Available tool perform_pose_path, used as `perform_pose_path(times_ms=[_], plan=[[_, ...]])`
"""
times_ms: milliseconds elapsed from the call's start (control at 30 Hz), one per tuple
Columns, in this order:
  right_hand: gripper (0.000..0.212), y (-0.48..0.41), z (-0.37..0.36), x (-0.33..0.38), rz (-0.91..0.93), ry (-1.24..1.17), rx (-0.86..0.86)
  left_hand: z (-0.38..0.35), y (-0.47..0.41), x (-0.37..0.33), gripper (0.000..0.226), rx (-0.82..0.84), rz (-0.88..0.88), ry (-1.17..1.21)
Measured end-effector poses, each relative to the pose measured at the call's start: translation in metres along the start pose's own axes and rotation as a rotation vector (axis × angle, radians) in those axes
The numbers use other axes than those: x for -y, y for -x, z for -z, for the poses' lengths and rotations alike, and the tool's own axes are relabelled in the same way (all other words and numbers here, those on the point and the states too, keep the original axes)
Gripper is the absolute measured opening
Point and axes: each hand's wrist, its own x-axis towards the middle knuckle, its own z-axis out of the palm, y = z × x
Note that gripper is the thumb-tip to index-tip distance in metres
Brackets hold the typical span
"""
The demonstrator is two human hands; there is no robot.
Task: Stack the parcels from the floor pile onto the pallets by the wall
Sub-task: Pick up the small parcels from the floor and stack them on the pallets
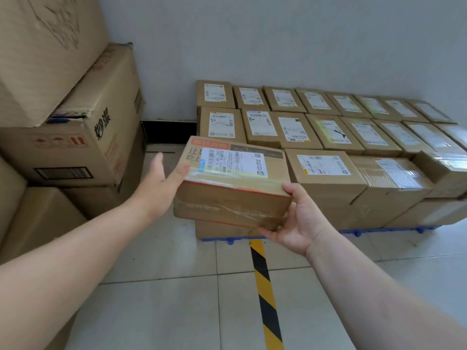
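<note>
Large cartons [75, 147]: stood stacked at far left. Left hand [161, 183]: fingers straight, thumb spread, pressed against the parcel's left end. Parcel [235, 180]: labelled cardboard, was held tilted in the air before the stack's front left corner. Right hand [295, 218]: gripped its near right corner, thumb on top, fingers curled beneath. Stacked parcels [328, 132]: lay in rows on a blue pallet [379, 229] by the wall.

We see big stacked cartons [75, 147] at our left, a yellow-and-black floor stripe [265, 286] crossing pale tiles [156, 261], and a grey wall [278, 34] behind.
</note>
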Motion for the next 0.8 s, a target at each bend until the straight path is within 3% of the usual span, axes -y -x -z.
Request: perform_pose_path(times_ms=[67, 100, 167, 333, 467, 600, 800], plan=[[0.047, -0.006, -0.002, -0.004, 0.002, -0.021, -0.023, -0.011, -0.003, -0.004, 0.059, 0.13, 0.227, 0.233], [0.047, -0.01, -0.003, -0.005, 0.008, -0.043, -0.044, -0.017, -0.004, -0.003, 0.039, 0.149, 0.259, 0.28], [0.046, -0.017, -0.005, -0.006, 0.037, -0.087, -0.103, -0.028, -0.01, 0.004, 0.023, 0.158, 0.268, 0.292], [0.041, -0.03, -0.014, -0.004, 0.104, -0.14, -0.213, -0.044, -0.019, 0.006, 0.025, 0.167, 0.276, 0.315], [0.02, -0.039, -0.019, -0.001, 0.138, -0.139, -0.257, -0.057, -0.029, 0.006, 0.036, 0.2, 0.263, 0.252], [0.036, -0.052, -0.024, 0.002, 0.145, -0.102, -0.297, -0.067, -0.04, 0.007, 0.038, 0.207, 0.28, 0.293], [0.035, -0.062, -0.024, 0.003, 0.144, -0.089, -0.31, -0.073, -0.055, 0.008, 0.044, 0.208, 0.248, 0.295]])
